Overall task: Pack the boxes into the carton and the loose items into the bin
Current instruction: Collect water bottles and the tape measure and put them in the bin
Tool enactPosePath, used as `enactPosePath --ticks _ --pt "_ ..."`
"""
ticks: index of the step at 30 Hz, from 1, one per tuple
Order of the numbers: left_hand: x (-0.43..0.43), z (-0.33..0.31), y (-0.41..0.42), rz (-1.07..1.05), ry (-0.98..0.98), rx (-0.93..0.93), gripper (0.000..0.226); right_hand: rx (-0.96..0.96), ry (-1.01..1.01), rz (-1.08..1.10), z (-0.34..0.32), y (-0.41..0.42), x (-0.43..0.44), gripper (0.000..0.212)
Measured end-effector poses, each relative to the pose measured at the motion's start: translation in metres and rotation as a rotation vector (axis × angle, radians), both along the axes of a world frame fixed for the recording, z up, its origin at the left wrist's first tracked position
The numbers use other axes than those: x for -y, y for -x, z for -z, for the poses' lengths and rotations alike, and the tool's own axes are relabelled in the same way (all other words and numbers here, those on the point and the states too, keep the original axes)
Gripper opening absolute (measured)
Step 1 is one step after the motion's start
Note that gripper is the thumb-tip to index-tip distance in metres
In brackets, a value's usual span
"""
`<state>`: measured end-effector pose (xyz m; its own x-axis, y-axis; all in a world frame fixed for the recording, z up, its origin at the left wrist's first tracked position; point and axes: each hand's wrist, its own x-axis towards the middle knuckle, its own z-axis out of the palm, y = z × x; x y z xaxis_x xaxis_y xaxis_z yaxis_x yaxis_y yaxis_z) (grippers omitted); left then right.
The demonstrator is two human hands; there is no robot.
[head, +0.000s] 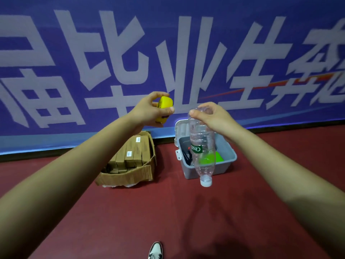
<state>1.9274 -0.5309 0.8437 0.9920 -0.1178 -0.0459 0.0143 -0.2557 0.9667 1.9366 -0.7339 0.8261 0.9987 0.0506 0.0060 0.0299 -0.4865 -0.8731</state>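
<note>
My left hand [155,107] grips a small yellow box-shaped item [164,109] in the air, above and behind the brown carton [128,176]. Several slim brown boxes [130,156] stand packed inside that carton on the red floor. My right hand [211,114] holds a clear plastic bottle [200,144] by its base, upside down, white cap at the bottom. The bottle hangs over the front of the grey bin [226,163], whose white lid [180,131] stands open. A bright green item [218,158] and dark items lie in the bin.
A blue banner with large white characters [168,53] covers the wall right behind the carton and the bin. Red carpet [186,221] stretches toward me. A black and white shoe [155,251] shows at the bottom edge.
</note>
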Motion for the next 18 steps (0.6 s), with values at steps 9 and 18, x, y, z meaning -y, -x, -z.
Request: enactPosePath --ticks 9,18 --pt "-0.005 0.013 -0.141 0.108 -0.021 -0.025 0.039 0.065 0.064 0.173 0.012 -0.109 0.006 0.052" --pt "0.042 0.047 -0.24 0.208 -0.076 -0.11 0.043 -0.025 0.006 0.354 0.059 -0.188 0.08 0.056"
